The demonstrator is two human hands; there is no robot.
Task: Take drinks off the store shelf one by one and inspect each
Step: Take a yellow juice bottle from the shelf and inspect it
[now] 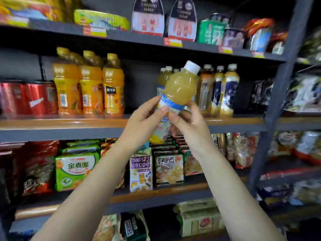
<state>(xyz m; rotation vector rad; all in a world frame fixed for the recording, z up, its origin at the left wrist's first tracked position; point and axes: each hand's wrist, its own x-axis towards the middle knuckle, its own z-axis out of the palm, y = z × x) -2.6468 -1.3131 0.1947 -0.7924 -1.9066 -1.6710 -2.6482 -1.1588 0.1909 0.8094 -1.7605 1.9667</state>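
Head: two hands [144,119] [189,122], one bottle [175,94]

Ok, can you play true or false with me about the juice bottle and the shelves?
1. Both hands hold the juice bottle. True: the left hand and the right hand grip its label part.
2. The bottle has a red cap. False: its cap is white.
3. The bottle stands straight up. False: it tilts, cap toward the upper right.
4. Orange drink bottles stand on the shelf to the left. True.
5. The red cans sit on the top shelf. False: they are on the same shelf as the orange drink bottles, at their left.
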